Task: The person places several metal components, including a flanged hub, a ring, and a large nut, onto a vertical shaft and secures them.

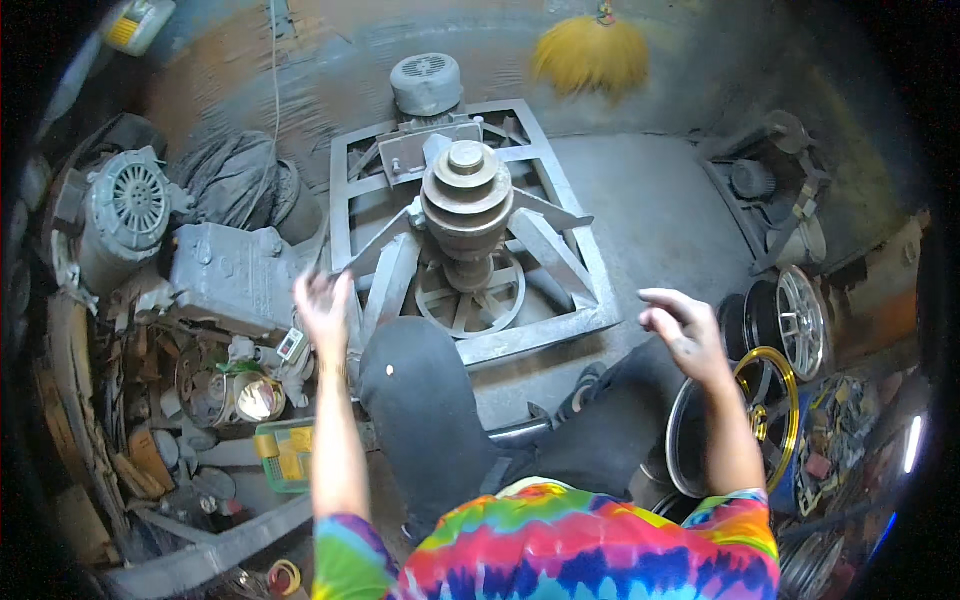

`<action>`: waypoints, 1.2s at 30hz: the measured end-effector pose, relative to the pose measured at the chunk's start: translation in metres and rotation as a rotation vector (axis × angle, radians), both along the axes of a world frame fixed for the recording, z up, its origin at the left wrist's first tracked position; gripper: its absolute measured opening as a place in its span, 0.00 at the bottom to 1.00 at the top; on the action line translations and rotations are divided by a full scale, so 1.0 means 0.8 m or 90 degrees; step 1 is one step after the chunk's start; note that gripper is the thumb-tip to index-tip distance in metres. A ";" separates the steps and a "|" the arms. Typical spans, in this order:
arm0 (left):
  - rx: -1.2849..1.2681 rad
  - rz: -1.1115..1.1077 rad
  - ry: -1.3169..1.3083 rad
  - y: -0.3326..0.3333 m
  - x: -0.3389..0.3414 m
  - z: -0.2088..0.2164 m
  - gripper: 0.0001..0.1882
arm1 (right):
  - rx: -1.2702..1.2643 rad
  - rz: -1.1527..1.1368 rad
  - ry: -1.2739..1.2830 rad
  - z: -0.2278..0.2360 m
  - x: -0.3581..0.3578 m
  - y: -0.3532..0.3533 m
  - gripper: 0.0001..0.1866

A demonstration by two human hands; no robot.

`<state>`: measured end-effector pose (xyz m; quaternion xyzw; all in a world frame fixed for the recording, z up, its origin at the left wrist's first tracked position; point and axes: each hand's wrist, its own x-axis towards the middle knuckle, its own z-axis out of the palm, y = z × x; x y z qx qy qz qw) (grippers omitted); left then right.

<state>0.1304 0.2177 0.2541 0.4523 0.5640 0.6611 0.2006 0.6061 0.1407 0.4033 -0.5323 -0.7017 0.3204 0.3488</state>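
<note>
My left hand is raised, empty, with its fingers apart, by the left side of a grey metal frame. On the right, my right hand hangs in the air with loosely bent fingers and nothing visible in it. Between and beyond my hands, a stepped metal pulley stands upright in the frame. Under it lies a spoked wheel, partly hidden by the pulley and my knee. An electric motor is fixed at the frame's far end. Neither hand appears to touch these parts.
Left are another motor, a dusty metal housing and a green basket. Several wheel rims, one gold-edged, stand close to my right arm. A yellow broom head hangs at the back wall.
</note>
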 end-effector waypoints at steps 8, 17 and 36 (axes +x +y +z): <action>-0.087 -0.317 0.800 0.179 0.182 0.189 0.56 | -0.073 0.032 0.263 -0.104 -0.085 0.050 0.13; -0.043 -0.265 0.623 0.197 0.203 0.251 0.30 | -0.007 0.002 0.079 -0.094 -0.100 0.129 0.21; -0.174 -0.812 0.751 0.044 0.166 -0.183 0.22 | 0.084 0.234 -0.295 -0.026 -0.220 0.311 0.69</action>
